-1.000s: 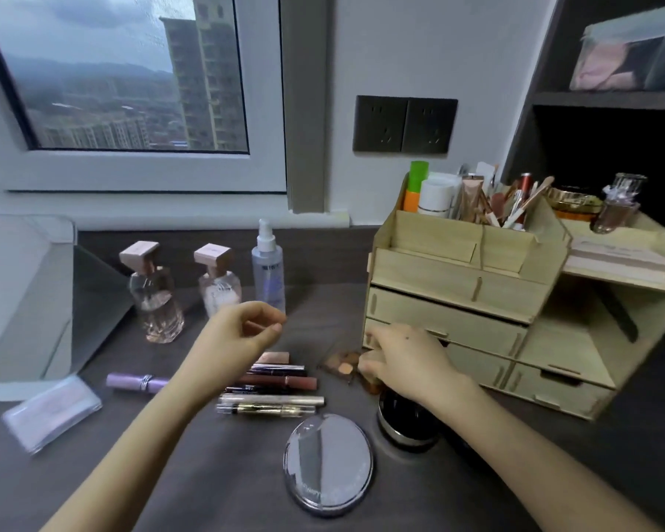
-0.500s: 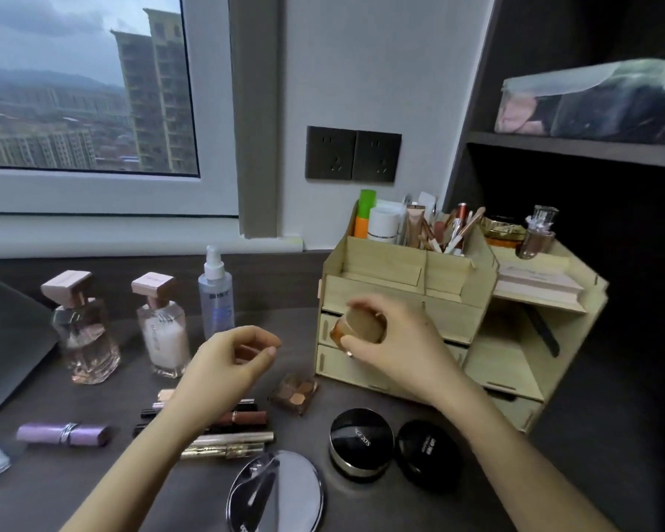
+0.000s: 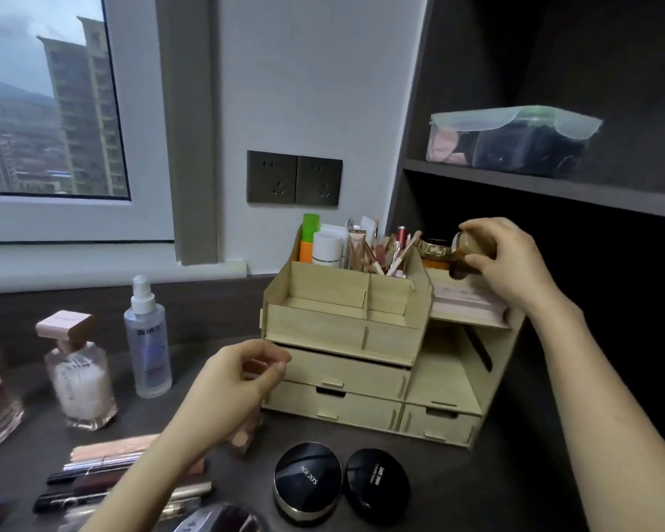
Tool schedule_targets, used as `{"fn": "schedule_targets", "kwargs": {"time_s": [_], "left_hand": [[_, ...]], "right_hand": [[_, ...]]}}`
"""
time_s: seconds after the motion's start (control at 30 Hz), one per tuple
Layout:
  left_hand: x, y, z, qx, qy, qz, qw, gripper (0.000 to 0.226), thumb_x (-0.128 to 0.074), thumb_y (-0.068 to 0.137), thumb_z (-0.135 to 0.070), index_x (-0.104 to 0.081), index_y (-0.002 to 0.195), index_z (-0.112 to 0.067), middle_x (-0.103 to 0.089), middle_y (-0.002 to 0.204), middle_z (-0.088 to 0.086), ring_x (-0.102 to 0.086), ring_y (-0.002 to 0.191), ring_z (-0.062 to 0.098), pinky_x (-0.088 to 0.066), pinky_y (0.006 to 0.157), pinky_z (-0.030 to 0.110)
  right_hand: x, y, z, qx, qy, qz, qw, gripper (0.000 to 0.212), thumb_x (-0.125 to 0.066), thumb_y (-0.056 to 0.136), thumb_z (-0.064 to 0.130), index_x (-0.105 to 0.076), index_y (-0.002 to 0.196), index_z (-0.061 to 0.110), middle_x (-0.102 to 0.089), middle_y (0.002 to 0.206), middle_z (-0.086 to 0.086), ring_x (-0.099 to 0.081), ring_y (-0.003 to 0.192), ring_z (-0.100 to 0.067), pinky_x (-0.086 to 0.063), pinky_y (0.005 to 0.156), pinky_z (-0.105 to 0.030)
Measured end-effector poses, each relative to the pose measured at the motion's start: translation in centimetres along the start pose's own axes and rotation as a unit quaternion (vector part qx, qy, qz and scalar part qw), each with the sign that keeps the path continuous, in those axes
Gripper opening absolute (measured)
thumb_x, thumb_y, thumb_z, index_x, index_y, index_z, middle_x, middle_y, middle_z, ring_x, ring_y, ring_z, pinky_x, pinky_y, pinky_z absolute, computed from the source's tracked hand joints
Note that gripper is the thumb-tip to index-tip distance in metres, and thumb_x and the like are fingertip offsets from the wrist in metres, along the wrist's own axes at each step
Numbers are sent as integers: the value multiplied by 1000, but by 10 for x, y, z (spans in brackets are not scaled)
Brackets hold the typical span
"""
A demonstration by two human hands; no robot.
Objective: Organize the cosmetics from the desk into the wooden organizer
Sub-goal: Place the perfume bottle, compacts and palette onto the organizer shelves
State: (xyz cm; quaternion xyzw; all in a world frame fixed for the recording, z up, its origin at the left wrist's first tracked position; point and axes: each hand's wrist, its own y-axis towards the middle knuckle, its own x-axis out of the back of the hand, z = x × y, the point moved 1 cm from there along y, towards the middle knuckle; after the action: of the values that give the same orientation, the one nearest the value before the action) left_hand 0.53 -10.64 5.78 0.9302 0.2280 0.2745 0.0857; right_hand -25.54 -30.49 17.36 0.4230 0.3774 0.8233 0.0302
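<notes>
The pale wooden organizer (image 3: 346,332) stands at the middle right of the dark desk, its back compartments full of tubes and brushes. My right hand (image 3: 503,263) holds a small brown jar (image 3: 467,253) tilted above the organizer's upper right shelf, beside a gold-lidded jar (image 3: 432,249). My left hand (image 3: 239,374) hovers in front of the organizer's drawers with fingers loosely curled and nothing visible in them. Two black round compacts (image 3: 308,479) lie in front of the organizer. Several lipsticks and pencils (image 3: 104,474) lie at the lower left.
A clear spray bottle (image 3: 148,339) and two perfume bottles (image 3: 79,370) stand at the left. A small palette (image 3: 242,435) is partly hidden under my left wrist. A round mirror (image 3: 219,520) sits at the bottom edge. A lidded plastic box (image 3: 511,142) rests on the dark shelf above.
My right hand picked the small brown jar up off the desk and carried it up and to the right, over the organizer's top shelf. The view shifted rightward; my left hand stayed put.
</notes>
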Motion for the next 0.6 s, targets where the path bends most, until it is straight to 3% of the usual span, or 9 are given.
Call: {"fn": "schedule_targets", "kwargs": {"time_s": [0.13,0.33,0.6], "left_hand": [[-2,4,-1,1,-3,3,1000,12,-65,83,-16,-70,80,-26,-71,83,1,-65,80,17,-53,73,27],[-2,6,0,7,5,14,1000,11,-64,83,-18,-70,82,-28,-71,86,3,-66,80,17,-56,78,35],[-1,6,3,8,6,7,1000,12,-64,83,-19,-69,81,-30,-71,88,6,-67,79,17,-56,77,36]], "right_hand": [[-4,9,-9,-15,-50,79,995,48,-64,83,2,-57,125,24,-51,131,-2,-46,122,-22,-38,100,-35],[-1,20,-10,-46,-68,163,983,48,-65,83,4,-58,125,26,-51,135,-6,-48,124,-24,-42,97,-33],[-2,31,-3,-26,-140,211,967,45,-63,81,-2,-64,118,24,-54,133,-4,-51,121,-23,-46,95,-31]]}}
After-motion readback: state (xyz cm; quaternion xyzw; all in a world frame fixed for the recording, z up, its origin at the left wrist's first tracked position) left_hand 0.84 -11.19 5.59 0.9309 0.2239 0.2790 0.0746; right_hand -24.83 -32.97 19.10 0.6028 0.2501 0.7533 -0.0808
